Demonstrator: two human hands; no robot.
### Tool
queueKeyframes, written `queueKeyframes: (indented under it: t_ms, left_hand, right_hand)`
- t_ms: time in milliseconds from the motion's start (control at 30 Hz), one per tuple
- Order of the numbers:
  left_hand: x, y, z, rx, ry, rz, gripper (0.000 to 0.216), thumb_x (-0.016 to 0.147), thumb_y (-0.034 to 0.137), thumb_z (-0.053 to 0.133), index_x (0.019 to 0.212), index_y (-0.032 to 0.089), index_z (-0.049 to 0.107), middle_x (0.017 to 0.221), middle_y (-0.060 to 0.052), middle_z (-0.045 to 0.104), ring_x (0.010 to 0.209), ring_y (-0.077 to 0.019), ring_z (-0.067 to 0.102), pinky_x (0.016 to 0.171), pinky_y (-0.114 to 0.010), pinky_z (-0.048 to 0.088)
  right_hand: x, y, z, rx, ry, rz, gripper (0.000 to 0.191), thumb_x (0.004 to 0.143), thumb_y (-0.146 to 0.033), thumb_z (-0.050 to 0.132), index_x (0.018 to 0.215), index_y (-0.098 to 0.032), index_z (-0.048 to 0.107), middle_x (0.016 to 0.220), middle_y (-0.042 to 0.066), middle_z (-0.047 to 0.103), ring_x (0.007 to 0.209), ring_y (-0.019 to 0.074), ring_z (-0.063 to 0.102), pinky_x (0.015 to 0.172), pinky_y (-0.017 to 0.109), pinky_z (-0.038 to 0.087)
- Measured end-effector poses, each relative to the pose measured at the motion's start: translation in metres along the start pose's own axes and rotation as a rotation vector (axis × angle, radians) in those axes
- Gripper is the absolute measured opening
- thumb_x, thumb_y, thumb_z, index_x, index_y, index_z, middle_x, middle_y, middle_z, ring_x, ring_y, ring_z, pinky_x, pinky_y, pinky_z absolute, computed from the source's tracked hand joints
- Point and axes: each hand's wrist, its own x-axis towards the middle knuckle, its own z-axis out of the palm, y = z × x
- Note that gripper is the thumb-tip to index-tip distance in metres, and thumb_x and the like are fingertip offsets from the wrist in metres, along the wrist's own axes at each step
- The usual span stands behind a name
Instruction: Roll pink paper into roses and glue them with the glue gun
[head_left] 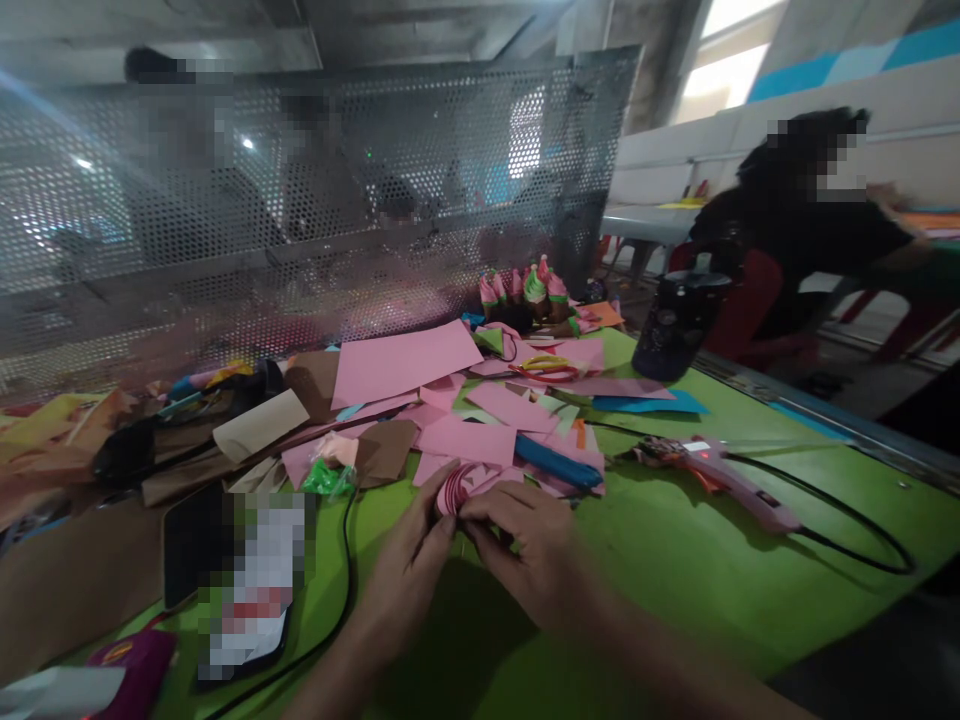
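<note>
A green tabletop [675,560] is seen from above the wearer's hands. At the far left, brown paper sheets [75,570] lie beside a dark phone [191,540], and a black cable [341,600] runs past it. Just right of the cable, the left hand [416,560] comes in from the lower edge, its fingers pinched on a curled pink paper piece [457,490]. The right hand [525,545] meets it from the other side, its fingers gripping the same piece. The piece sits at centre, low over the tabletop, in front of a heap of pink paper sheets [405,365]. Behind the heap lie red and yellow scissors [547,368]. A cluster of small paper cones [525,290] stands against a perforated metal screen [300,200]. Further right, a pink glue gun [720,475] rests on the tabletop, its dark cord looping away. A dark bottle [675,325] stands near the far edge. Beyond it, a person in dark clothes [795,230] sits nearby.
</note>
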Motion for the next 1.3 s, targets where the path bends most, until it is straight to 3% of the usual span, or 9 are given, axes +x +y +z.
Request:
queueKeyframes:
  t_ms: [200, 467, 667, 867, 1300]
  left_hand:
    - [0.0012, -0.0034, -0.0004, 0.024, -0.005, 0.022, 0.046, 0.096, 0.029, 0.047, 0.142, 0.025, 0.049, 0.151, -0.004, 0.048, 0.143, -0.0263, 0.035, 0.119, -0.040, 0.026]
    - [0.0004, -0.0021, 0.0002, 0.072, 0.014, 0.008, 0.048, 0.096, 0.037, 0.048, 0.142, 0.023, 0.049, 0.151, -0.006, 0.049, 0.141, -0.0270, 0.038, 0.117, -0.039, 0.028]
    - [0.0022, -0.0028, 0.0005, 0.049, 0.020, 0.027, 0.045, 0.094, 0.031, 0.050, 0.138, 0.021, 0.054, 0.143, -0.006, 0.057, 0.136, -0.0279, 0.046, 0.115, -0.038, 0.032]
    - [0.0023, -0.0044, -0.0010, 0.034, 0.019, 0.021, 0.046, 0.093, 0.026, 0.048, 0.138, 0.022, 0.054, 0.147, -0.005, 0.054, 0.138, -0.0265, 0.044, 0.116, -0.039, 0.032]
    - [0.0013, -0.0015, -0.0023, 0.139, -0.015, 0.029, 0.048, 0.094, 0.033, 0.049, 0.141, 0.021, 0.050, 0.148, -0.005, 0.052, 0.139, -0.0257, 0.043, 0.116, -0.038, 0.032]
  right_hand:
    - [0.0004, 0.0010, -0.0001, -0.005, -0.002, 0.000, 0.015, 0.088, -0.011, 0.057, 0.090, -0.022, 0.068, 0.085, 0.005, 0.073, 0.078, 0.0205, 0.064, 0.068, 0.031, 0.046]
    - [0.0000, 0.0012, -0.0006, 0.007, -0.031, 0.012, 0.016, 0.087, -0.010, 0.058, 0.091, -0.021, 0.069, 0.084, 0.004, 0.073, 0.079, 0.0200, 0.064, 0.069, 0.031, 0.045]
    - [0.0016, 0.0009, -0.0018, 0.010, -0.027, 0.013, 0.015, 0.087, -0.011, 0.059, 0.088, -0.021, 0.069, 0.083, 0.004, 0.073, 0.078, 0.0200, 0.064, 0.068, 0.030, 0.046]
    - [0.0001, 0.0019, -0.0011, 0.016, -0.015, -0.001, 0.016, 0.086, -0.009, 0.059, 0.088, -0.021, 0.069, 0.084, 0.004, 0.072, 0.078, 0.0194, 0.063, 0.068, 0.030, 0.046]
    - [-0.0001, 0.0027, 0.0019, -0.031, -0.007, -0.060, 0.014, 0.086, -0.008, 0.060, 0.089, -0.020, 0.067, 0.083, 0.004, 0.071, 0.079, 0.0190, 0.063, 0.069, 0.029, 0.045]
